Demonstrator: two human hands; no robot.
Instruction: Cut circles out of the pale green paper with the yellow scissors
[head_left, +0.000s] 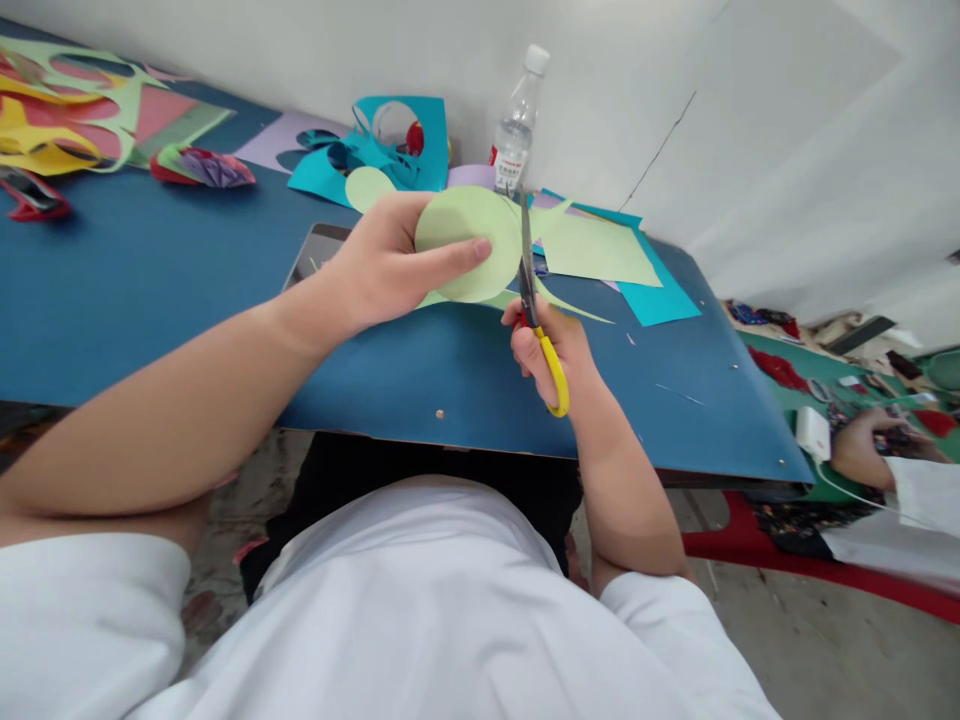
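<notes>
My left hand (390, 255) grips a light green paper circle (469, 215), its thumb lying flat on top and the fingers hidden underneath. In my right hand (551, 340) is a pair of scissors (553, 370) with yellow and red handles and dark blades. The blades point away from me and stand at the circle's right edge. Thin curved strips of the same green paper (574, 303) hang or lie beside the blades. Behind my left hand a smaller green rounded piece (367, 187) shows.
Green and blue paper sheets (600, 250) lie to the right on the blue table (375, 385). Behind are a water bottle (514, 130) and blue paper offcuts (424, 130). A phone-like dark device (319, 250) sits under my left wrist. At far right, another person's hand (862, 445) is at a green table.
</notes>
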